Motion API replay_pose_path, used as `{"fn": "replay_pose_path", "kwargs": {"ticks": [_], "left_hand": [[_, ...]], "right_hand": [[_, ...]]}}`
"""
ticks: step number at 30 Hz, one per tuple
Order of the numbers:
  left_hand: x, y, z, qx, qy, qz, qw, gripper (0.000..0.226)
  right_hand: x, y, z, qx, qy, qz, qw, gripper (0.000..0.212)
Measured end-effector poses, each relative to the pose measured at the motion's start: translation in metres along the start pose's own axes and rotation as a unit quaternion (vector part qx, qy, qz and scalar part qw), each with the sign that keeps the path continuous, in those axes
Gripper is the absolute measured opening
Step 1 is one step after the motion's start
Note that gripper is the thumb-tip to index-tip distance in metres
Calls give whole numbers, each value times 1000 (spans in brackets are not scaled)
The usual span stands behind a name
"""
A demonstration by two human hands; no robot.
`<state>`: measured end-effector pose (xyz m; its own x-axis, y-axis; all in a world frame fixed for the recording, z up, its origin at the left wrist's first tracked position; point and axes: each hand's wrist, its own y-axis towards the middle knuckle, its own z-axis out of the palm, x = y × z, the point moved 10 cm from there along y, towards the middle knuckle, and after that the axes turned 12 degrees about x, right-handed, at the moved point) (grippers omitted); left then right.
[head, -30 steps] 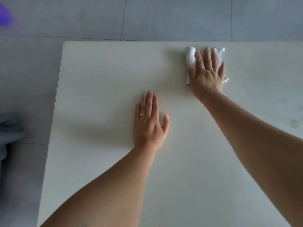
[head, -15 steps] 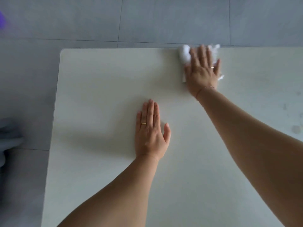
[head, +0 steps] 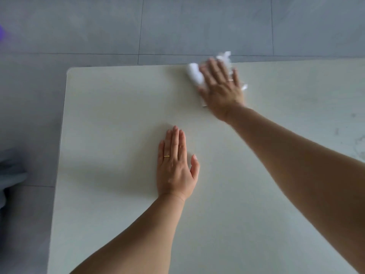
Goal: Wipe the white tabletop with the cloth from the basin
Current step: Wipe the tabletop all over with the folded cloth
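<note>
The white tabletop fills most of the head view. At its far edge lies a bunched white cloth, part of it poking past the edge. My right hand presses flat on the cloth with straight, spread fingers and is blurred by motion. My left hand rests flat on the tabletop near the middle, fingers together, holding nothing. The basin is not in view.
Grey floor tiles lie beyond the far and left edges of the table. Faint smudges mark the tabletop at the right. A grey shape sits on the floor at the left, and a purple blur shows at the upper left.
My right hand has pushed the cloth toward the far edge and slightly left, so the cloth now hangs over the edge. My left hand stays planted on the tabletop.
</note>
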<state>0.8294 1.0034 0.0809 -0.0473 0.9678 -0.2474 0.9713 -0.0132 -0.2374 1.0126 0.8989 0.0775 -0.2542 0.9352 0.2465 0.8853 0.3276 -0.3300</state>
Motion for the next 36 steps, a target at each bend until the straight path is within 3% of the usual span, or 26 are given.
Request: {"fn": "replay_pose_path", "kwargs": {"ticks": [5,9,14,17,19,23,26,28,32,34,36], "left_hand": [[-1,1,0,5,11,-1,1000,64],[-3,1,1,4,21,-2,1000,65],[-2,0,-1,-1,32,-5,999,65],[-4,0,-1,-5,36,0,999,65],[-3,-1,-1,-9,41,-3,999,65],[-5,-2,-1,-12,47,-5,999,66],[-5,-1,1,-14,52,-6,999,67],[-5,-1,1,-10,60,-4,998,67],[-7,-2,3,4,90,-23,996,67],[-9,-3,4,7,110,-31,993,66],[-6,-8,1,-6,111,-58,992,66]], "right_hand": [[-149,-43,-21,-36,37,191,980,59],[-138,-40,-18,-58,79,279,955,61],[-34,-23,5,-20,37,78,996,56],[-55,-39,1,-9,-3,3,1000,53],[-103,-60,-5,-29,0,36,999,52],[-200,-110,-10,-59,53,197,977,54],[-194,-119,-2,-71,100,285,951,59],[-148,-118,9,-71,102,258,958,60],[-59,-130,35,-26,39,77,996,57],[-71,-142,34,-8,3,17,1000,55],[-114,-158,27,-21,-3,37,999,54]]}}
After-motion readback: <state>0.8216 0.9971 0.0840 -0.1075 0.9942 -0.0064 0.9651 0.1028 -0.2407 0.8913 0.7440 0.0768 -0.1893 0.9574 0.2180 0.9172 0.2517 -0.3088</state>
